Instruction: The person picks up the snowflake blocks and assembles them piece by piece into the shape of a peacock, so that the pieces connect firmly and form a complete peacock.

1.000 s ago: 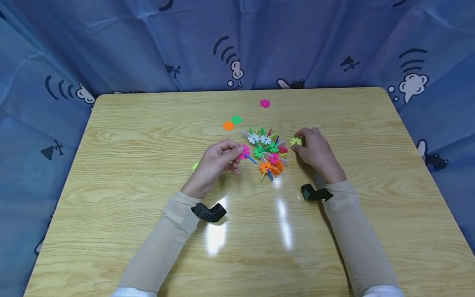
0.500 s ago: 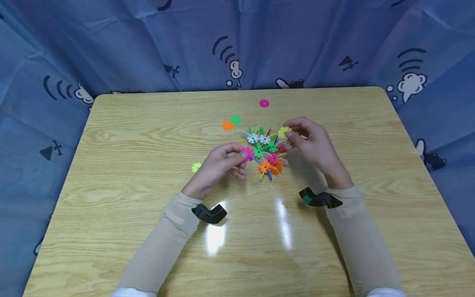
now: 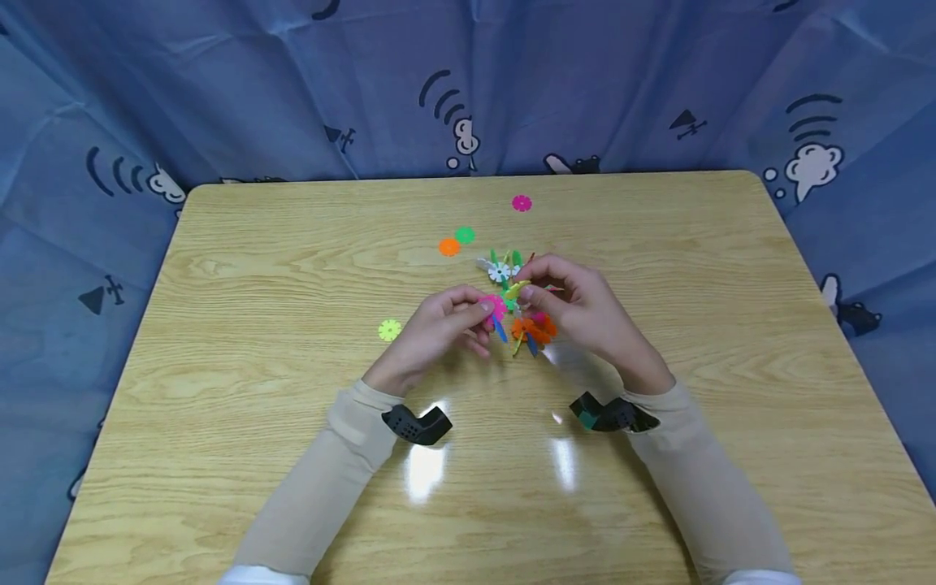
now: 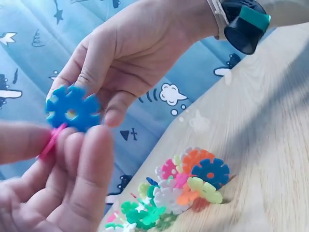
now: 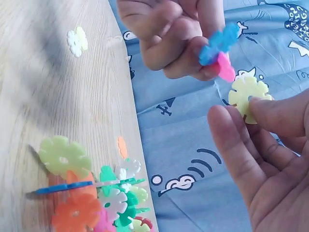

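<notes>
Between thumb and fingers my left hand (image 3: 439, 329) pinches a pink notched flower disc (image 3: 495, 307). A blue notched flower disc (image 4: 79, 104) stands at an angle against the pink one, and the two look slotted together. My right hand (image 3: 588, 317) pinches a yellow notched flower disc (image 5: 240, 96) by its rim. The right wrist view shows the yellow disc close to the pink one, with a small gap. Below both hands lies a cluster of interlocked flower discs (image 3: 526, 329) in orange, green, white, pink, yellow and blue, partly hidden by the right hand in the head view.
Loose on the wooden table (image 3: 278, 244) are an orange disc (image 3: 449, 246), a green disc (image 3: 465, 235), a pink disc (image 3: 522, 203) at the back, and a yellow disc (image 3: 390, 330) left of the left hand. A blue printed curtain (image 3: 585, 81) hangs behind the table.
My right hand has lifted the yellow disc from beside the cluster and carried it left, up to the left hand's discs. The left hand has shifted slightly right and turned its pair.
</notes>
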`<state>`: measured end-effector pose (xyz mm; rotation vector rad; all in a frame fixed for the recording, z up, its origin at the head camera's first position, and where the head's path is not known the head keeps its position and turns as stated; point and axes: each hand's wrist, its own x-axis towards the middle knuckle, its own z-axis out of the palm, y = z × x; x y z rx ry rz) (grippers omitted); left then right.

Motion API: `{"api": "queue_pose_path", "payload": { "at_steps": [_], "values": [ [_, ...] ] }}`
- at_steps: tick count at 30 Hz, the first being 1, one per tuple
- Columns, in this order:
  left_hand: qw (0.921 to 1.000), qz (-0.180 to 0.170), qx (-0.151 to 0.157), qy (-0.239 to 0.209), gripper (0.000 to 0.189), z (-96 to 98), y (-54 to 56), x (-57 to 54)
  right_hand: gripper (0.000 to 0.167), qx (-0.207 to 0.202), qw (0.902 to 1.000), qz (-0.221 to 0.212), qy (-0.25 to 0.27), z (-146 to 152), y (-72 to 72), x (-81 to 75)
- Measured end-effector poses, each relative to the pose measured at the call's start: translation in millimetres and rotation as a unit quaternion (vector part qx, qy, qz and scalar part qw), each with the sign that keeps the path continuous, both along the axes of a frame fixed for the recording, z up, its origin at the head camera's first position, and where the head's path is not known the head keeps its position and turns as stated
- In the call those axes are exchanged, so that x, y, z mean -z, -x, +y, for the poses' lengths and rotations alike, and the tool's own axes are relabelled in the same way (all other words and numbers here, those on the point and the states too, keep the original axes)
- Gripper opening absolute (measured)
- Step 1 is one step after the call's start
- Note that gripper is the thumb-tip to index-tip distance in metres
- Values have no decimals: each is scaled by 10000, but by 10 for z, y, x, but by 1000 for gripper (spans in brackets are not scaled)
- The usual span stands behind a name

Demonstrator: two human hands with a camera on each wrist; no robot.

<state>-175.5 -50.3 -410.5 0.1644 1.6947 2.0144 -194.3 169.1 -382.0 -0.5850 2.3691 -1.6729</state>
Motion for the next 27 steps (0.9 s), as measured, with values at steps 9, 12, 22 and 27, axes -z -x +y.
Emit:
{"api": "queue_pose_path", "payload": {
  "at_steps": [9,12,22,27],
  "values": [
    [9981,-133,-398,-441,15,-29,11,-10,14,204,9975,380,-559,-51,-59,-28],
    [9981,-114,-411,-453,16,-36,15,-7,15,193,9954,608,-713,-53,-67,-25],
    [9976,-97,-468,-500,14,-44,17,-11,16,83,9853,1235,-1176,-68,-80,-21],
    [9969,-61,-546,-565,11,-42,11,-17,17,69,9807,1465,-1292,-83,-103,-25]
  ]
}}
